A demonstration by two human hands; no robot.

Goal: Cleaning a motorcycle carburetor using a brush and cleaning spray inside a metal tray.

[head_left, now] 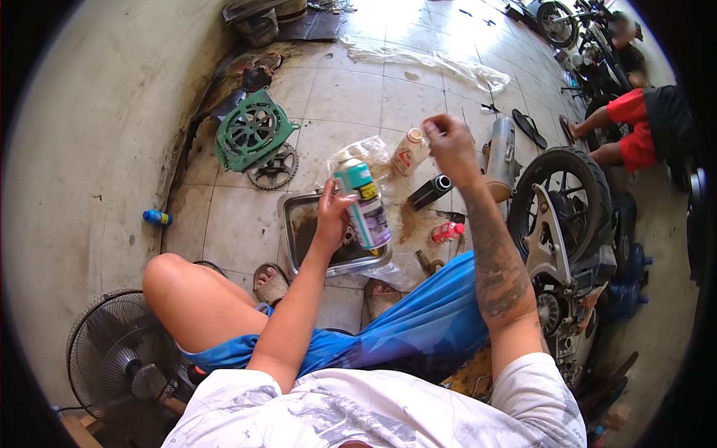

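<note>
Tilted over the tray, a teal and purple spray can is gripped from its left side by my left hand. My right hand is raised to the right with its fingers pinched together; whatever they hold, if anything, is too small to make out. Close to its fingertips stands a white bottle with a pale top. Beneath the can lies a rectangular metal tray, dark and dirty inside. A black bottle and a small red bottle are right of the tray.
A green round cover and a toothed sprocket lie left of centre. A motorcycle wheel and a silver exhaust muffler stand at right. A fan is at lower left. A person in red shorts is beyond the wheel.
</note>
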